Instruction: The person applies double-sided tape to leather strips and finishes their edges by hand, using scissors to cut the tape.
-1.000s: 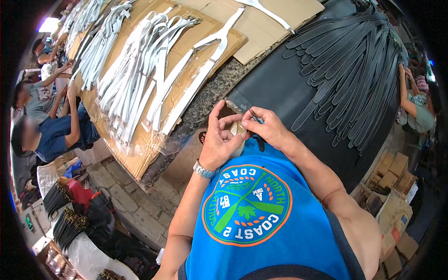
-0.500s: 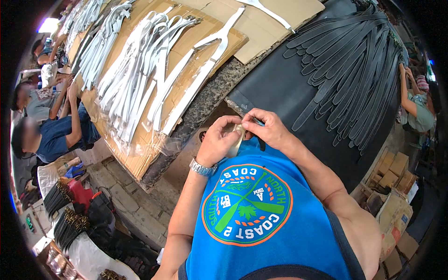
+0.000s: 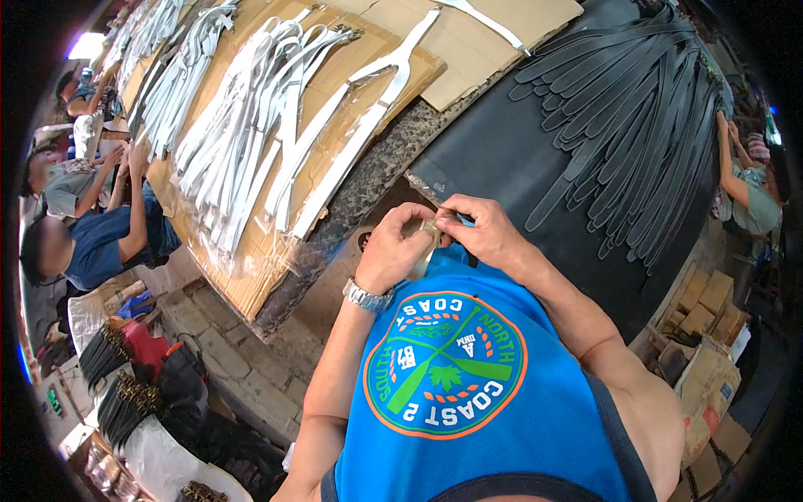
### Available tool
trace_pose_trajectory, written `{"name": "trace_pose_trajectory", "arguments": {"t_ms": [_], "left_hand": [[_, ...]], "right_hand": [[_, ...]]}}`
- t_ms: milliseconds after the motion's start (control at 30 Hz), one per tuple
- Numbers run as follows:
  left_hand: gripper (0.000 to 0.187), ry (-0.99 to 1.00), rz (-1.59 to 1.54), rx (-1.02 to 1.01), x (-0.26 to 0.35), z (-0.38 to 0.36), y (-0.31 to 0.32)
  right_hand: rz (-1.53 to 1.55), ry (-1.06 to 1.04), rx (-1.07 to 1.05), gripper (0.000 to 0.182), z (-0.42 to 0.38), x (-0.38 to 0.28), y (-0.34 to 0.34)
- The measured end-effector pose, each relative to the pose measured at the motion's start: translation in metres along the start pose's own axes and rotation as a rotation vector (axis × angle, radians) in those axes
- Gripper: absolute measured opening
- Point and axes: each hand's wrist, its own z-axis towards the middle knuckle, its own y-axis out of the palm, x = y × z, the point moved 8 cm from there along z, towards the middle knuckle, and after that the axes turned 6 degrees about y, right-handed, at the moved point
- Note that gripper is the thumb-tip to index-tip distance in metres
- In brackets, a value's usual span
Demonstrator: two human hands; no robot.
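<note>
My left hand (image 3: 396, 251), with a metal watch (image 3: 366, 296) at its wrist, pinches a small pale, translucent piece (image 3: 423, 253) in front of my blue shirt. Against it, my right hand (image 3: 480, 233) has thumb and fingers pressed together at the top of the same piece; what lies between those fingertips is too small to make out. Beyond my hands, white straps with clips (image 3: 242, 125) lie on cardboard (image 3: 251, 289), and a single Y-shaped white strap (image 3: 401, 60) lies to their right. Black straps (image 3: 623, 109) fan out over a black sheet (image 3: 477, 134).
A stone table edge (image 3: 401, 142) runs just beyond my hands. People (image 3: 104, 251) are at the left, and another person (image 3: 749, 197) is at the far right. Boxes (image 3: 707, 393) stand at the lower right. Bundles with brass-coloured ends (image 3: 138, 397) and a red item (image 3: 144, 347) lie lower left.
My hands stay together in nearly the same place, with the fingertips shifted slightly. At the left, a co-worker's hands have moved a little.
</note>
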Motion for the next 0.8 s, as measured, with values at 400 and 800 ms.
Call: {"name": "trace_pose_trajectory", "arguments": {"t_ms": [400, 800], "left_hand": [[0.029, 0.048, 0.078, 0.042, -0.009, -0.003, -0.003], [0.024, -0.115, -0.232, 0.062, -0.044, -0.010, -0.004]], "right_hand": [[0.143, 0.022, -0.028, 0.008, 0.000, 0.008, -0.002], [0.418, 0.157, 0.042, 0.013, 0.013, 0.018, -0.035]]}}
